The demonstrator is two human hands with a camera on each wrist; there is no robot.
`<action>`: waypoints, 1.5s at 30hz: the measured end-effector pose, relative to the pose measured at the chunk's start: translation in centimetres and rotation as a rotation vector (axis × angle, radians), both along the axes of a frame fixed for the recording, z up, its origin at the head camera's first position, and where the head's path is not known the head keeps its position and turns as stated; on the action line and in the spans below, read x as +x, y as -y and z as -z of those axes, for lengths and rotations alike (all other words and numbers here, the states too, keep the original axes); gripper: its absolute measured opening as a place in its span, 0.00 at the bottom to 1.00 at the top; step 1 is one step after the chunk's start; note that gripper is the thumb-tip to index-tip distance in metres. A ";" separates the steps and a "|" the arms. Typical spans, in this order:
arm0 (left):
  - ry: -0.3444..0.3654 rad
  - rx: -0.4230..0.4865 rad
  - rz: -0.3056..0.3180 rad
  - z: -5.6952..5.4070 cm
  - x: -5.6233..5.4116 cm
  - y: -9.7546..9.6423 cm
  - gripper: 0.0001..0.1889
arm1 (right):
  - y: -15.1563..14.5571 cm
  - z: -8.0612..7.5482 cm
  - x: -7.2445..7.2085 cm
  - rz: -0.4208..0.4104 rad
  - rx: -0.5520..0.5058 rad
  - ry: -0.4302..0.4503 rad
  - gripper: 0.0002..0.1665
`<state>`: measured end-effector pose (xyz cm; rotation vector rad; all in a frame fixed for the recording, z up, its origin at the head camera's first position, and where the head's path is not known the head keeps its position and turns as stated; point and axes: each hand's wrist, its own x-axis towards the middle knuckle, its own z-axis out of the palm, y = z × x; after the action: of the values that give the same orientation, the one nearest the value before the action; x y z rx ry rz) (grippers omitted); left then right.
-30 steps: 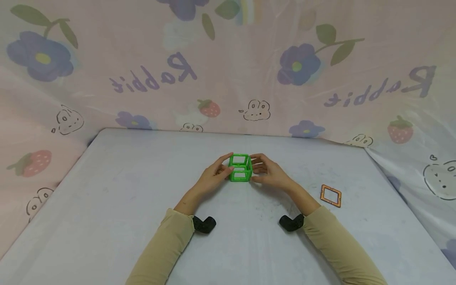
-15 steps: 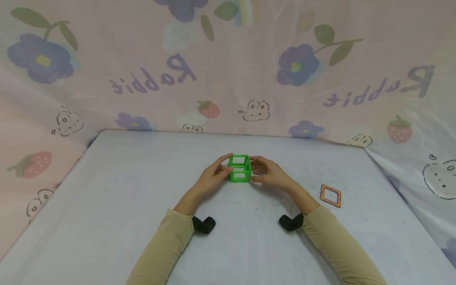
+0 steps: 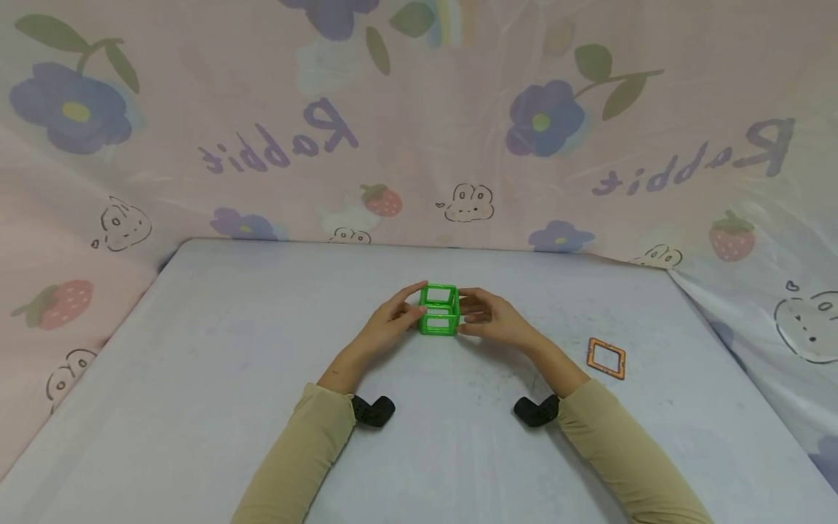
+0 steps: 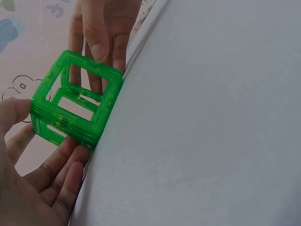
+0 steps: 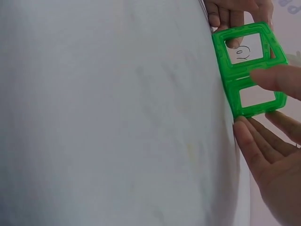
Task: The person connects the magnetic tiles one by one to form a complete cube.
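Observation:
A green see-through box of magnetic tiles (image 3: 439, 319), made of joined square frames, stands on the table between both hands. My left hand (image 3: 382, 327) holds its left side, with the thumb at the near upper edge and the index finger toward the far corner. In the left wrist view, the other fingers of the left hand (image 4: 42, 183) lie low against the box (image 4: 79, 123). My right hand (image 3: 499, 320) grips the right side, thumb near the front corner and fingers farther back. The right wrist view has the right thumb (image 5: 277, 79) overlapping a green panel (image 5: 254, 110).
A single orange square frame tile (image 3: 592, 354) lies flat on the white tabletop (image 3: 216, 364), right of the right forearm. Black wrist devices (image 3: 374, 412) jut inward from both cuffs. Behind the table hangs a pink printed cloth (image 3: 406, 87), which also runs along both sides.
The green box has shifted very slightly to the left, and its right side shows a little less. Both hands keep nearly the same grip. The orange tile stays in place.

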<state>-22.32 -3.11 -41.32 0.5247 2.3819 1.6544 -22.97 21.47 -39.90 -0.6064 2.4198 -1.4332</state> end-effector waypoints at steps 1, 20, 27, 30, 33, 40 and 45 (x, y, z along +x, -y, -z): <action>0.004 0.001 0.001 0.0 0.0 0.0 0.26 | 0.0 0.0 0.0 0.000 0.002 0.000 0.41; 0.012 0.022 0.051 -0.7 0.3 0.2 0.27 | -3.3 -0.7 1.5 0.034 0.116 -0.090 0.36; 0.021 0.033 0.056 0.2 -0.2 0.2 0.29 | -5.2 -0.7 2.0 0.079 0.168 -0.110 0.35; 0.015 0.042 0.055 0.3 -0.2 0.2 0.28 | -6.0 -0.9 2.4 0.096 0.181 -0.111 0.35; 0.014 0.039 0.051 0.3 -0.2 0.2 0.28 | -6.7 -1.0 2.7 0.108 0.181 -0.110 0.35; 0.014 0.026 0.035 0.3 -0.2 0.1 0.27 | -8.1 -1.0 3.5 0.135 0.183 -0.114 0.35; 0.012 0.022 0.030 0.2 -0.2 0.1 0.27 | -8.8 -1.1 4.0 0.162 0.206 -0.129 0.34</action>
<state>-22.50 -3.18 -41.56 0.5508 2.3383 1.6680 -19.02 30.30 -38.76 -0.4775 2.7291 -1.2131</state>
